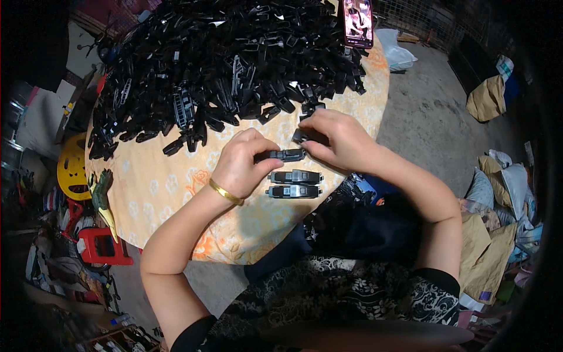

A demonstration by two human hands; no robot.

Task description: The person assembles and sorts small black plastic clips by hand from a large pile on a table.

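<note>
At two o'clock, the right grip [341, 138] pinches a dark piece [299, 136]! Left grip [238, 161] clasps a black part [291, 155], likely light, stiff, best pinched endwise.

Far side obstructed by a heap of black plastic parts [217, 64], a phone [359, 23] at its right end. Passage available at left, over the patterned cloth [146, 193] (a green-and-yellow tool [102, 196] occupies its left edge). Near side: two black pieces [295, 177] obstruct between left hand [242, 158] and right edge.
</note>
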